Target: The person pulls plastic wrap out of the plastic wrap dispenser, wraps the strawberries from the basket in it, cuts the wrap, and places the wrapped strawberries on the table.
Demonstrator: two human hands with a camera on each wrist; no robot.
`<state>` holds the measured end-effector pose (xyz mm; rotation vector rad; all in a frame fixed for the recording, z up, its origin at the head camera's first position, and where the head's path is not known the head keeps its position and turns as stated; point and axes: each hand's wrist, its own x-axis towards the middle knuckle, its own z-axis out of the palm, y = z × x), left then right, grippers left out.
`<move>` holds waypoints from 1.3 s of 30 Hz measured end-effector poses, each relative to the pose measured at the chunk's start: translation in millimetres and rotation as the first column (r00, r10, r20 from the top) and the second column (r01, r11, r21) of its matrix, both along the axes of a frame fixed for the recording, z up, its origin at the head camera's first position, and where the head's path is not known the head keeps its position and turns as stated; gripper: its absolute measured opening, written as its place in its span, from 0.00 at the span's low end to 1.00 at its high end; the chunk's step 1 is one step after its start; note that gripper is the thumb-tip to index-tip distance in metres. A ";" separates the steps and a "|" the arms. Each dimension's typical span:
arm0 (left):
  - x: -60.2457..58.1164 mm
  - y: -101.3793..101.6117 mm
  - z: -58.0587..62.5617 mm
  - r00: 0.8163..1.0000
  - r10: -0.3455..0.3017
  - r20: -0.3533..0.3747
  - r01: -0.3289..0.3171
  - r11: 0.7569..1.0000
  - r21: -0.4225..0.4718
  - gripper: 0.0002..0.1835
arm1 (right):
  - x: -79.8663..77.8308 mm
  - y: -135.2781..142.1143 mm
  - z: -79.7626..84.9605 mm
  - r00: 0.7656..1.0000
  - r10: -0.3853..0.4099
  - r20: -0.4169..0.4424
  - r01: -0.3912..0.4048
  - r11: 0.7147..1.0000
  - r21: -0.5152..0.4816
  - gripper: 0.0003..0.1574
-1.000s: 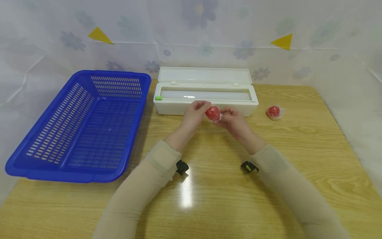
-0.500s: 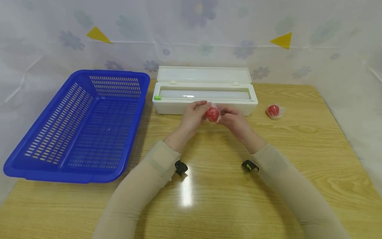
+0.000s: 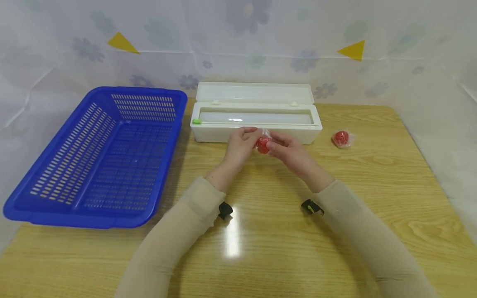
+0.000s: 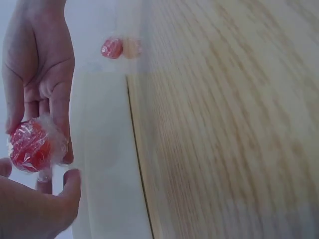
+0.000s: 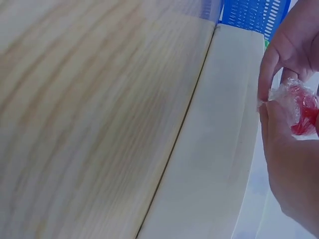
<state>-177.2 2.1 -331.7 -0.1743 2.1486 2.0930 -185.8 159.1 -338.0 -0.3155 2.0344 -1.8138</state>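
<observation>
Between my hands, just in front of the white box, is a red round thing [image 3: 263, 145] wrapped in crinkled clear plastic film. My left hand [image 3: 238, 148] pinches the wrap from the left. From the right, my right hand [image 3: 292, 156] holds the same red thing, its thumb against the front. In the left wrist view, loose film bunches at one side of the red thing [image 4: 32, 145]. The right wrist view shows gathered film [image 5: 284, 97] between both hands' fingers. A second wrapped red thing [image 3: 341, 138] lies on the table to the right.
Behind the hands stands a long white cling film dispenser [image 3: 257, 134], lid raised, with a roll inside and a green slider [image 3: 196, 121] at its left end. A blue slotted basket [image 3: 162, 182] fills the table's left side. A flowered cloth hangs behind.
The red thing has turned in my fingers and shifted slightly left and down. My right thumb has come round onto its front. Basket, dispenser and second red thing stay put.
</observation>
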 end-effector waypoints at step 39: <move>15.0 15.9 0.1 0.999 -0.032 0.034 0.027 0.991 0.134 0.24 | 24.2 31.6 22.3 0.949 -0.271 -0.160 0.291 0.949 0.117 0.30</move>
